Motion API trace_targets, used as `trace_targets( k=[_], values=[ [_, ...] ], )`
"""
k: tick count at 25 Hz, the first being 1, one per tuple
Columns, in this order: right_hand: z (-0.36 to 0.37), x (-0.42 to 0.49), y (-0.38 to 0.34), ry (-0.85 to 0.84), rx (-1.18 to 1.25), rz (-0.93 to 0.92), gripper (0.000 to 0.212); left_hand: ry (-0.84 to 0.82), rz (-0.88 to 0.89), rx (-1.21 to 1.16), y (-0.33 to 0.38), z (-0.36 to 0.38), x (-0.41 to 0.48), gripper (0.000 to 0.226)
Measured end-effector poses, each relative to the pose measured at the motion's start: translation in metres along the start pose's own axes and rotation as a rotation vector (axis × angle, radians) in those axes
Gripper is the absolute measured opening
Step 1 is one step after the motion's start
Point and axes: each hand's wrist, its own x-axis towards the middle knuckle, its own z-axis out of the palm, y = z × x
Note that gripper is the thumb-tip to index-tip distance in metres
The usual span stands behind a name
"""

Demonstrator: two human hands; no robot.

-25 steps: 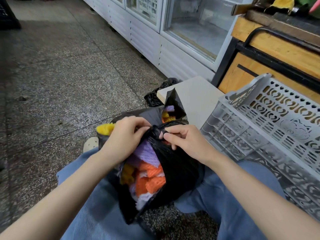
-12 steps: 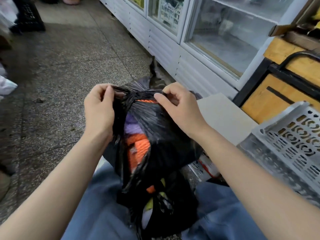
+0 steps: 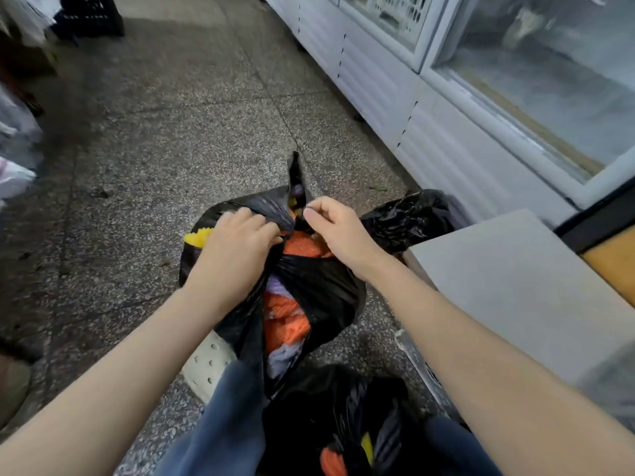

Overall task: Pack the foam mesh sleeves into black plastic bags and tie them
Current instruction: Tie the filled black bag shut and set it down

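A black plastic bag (image 3: 326, 290) stuffed with orange, purple and yellow foam mesh sleeves (image 3: 285, 317) sits on the floor in front of my knees. My left hand (image 3: 237, 249) grips the bag's left top flap, fingers curled into the plastic. My right hand (image 3: 338, 231) pinches the right top flap close to the left hand. One bag corner sticks up behind my hands. A yellow sleeve (image 3: 197, 238) pokes out at the bag's left edge. A second black bag (image 3: 330, 424) with sleeves lies between my legs.
Another crumpled black bag (image 3: 409, 218) lies on the floor by a white display freezer (image 3: 429, 108). A grey flat board (image 3: 515, 286) is at my right. A perforated white shoe (image 3: 209, 365) shows under the bag. Speckled stone floor spreads left.
The bag has come down from a lifted position to the floor ahead of me. My hands have drawn closer together on the top flaps, and my view has tipped down.
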Motion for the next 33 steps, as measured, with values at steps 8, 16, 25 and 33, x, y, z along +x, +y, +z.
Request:
trace_targets(
  k=[8,16,25,33],
  values=[
    [0.035,0.031,0.094,0.093,0.496,0.388,0.022,0.009,-0.607,-0.503,-0.031,0.101,0.027,0.018],
    [0.017,0.056,0.159,0.255,0.764,0.631,0.04,0.06,-1.436,-1.507,-0.036,0.179,0.043,0.035],
    [0.035,0.099,0.18,-0.001,0.176,0.185,0.032,0.012,-1.113,-1.555,-0.009,0.192,0.063,0.027],
    [0.038,0.104,0.201,-0.24,-0.091,0.105,0.019,-0.276,-0.972,-1.387,-0.025,0.218,0.045,0.032]
  ],
)
